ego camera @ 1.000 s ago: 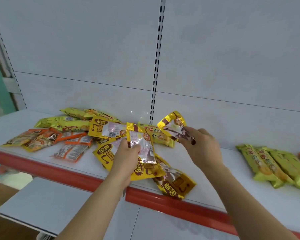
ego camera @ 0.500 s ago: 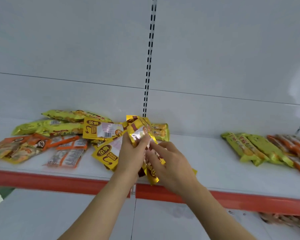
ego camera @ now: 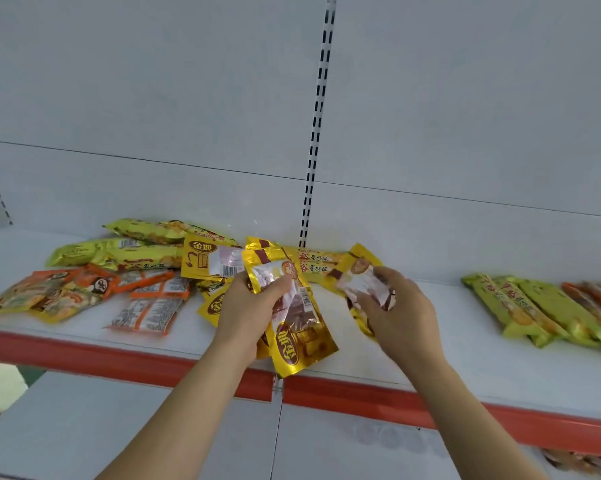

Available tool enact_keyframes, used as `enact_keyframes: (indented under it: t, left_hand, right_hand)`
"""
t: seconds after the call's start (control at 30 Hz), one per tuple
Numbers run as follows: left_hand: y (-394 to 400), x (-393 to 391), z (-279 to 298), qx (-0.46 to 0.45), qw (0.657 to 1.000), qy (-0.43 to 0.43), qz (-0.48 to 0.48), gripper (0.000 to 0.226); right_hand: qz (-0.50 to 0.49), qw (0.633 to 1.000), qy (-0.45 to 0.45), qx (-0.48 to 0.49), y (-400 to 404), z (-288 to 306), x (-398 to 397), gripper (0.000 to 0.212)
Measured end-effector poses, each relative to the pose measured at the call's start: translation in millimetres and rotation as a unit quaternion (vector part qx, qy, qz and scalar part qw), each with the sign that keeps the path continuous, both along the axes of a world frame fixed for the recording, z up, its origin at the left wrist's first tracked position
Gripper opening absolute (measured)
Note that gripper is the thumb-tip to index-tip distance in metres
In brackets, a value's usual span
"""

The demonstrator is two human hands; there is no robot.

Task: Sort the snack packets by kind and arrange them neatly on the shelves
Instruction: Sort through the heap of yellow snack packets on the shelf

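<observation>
My left hand (ego camera: 249, 306) grips a stack of gold foil packets (ego camera: 297, 327) with clear windows, held above the shelf's front edge. My right hand (ego camera: 398, 313) pinches another gold packet (ego camera: 359, 275) of the same kind, just right of the stack. Behind them, more gold packets (ego camera: 205, 259) lie in a loose heap with long green-yellow packets (ego camera: 119, 251) and orange packets (ego camera: 94, 282) on the white shelf (ego camera: 413, 348).
At the right, a row of green-yellow packets (ego camera: 521, 306) lies side by side, with orange ones (ego camera: 600, 296) beyond. The shelf has a red front strip (ego camera: 119, 362). A lower white shelf (ego camera: 153, 427) sits below. A slotted upright (ego camera: 316, 133) runs up the back panel.
My hands were together at the stack half a second ago. My right hand has moved apart to the right and now holds a gold packet. The view has shifted slightly.
</observation>
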State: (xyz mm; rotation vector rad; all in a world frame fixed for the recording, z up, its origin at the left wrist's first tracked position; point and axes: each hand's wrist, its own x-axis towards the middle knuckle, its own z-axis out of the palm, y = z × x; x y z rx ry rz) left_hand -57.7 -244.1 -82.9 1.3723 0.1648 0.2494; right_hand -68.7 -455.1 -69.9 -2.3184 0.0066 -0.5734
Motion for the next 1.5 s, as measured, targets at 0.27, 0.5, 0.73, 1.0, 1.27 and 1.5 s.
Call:
enact_keyframes:
  t: [0.27, 0.5, 0.73, 1.0, 1.27, 1.5]
  left_hand:
    - [-9, -4, 17, -0.084, 0.995, 0.039, -0.041, 0.034]
    - [18, -7, 13, -0.028, 0.997, -0.021, 0.068, 0.039]
    - [89, 1, 17, 0.004, 0.995, -0.048, 0.089, 0.089]
    - [142, 9, 14, 0.036, 0.999, -0.017, 0.005, 0.051]
    - [162, 23, 2, 0.004, 0.998, 0.022, -0.052, 0.037]
    - [152, 25, 6, -0.085, 0.983, 0.022, -0.162, 0.031]
  right_hand:
    - [0.139, 0.989, -0.010, 0.060, 71, -5, 0, 0.046]
    - [0.225, 0.973, -0.042, 0.013, 106, -17, 3, 0.047]
    - [0.192, 0.960, 0.095, -0.183, 113, -14, 36, 0.049]
    - [0.131, 0.927, 0.148, -0.320, 154, -15, 36, 0.057]
    - [0.015, 0.980, -0.167, -0.103, 137, -10, 20, 0.032]
    - [0.260, 0.934, -0.165, -0.180, 173, -16, 8, 0.052]
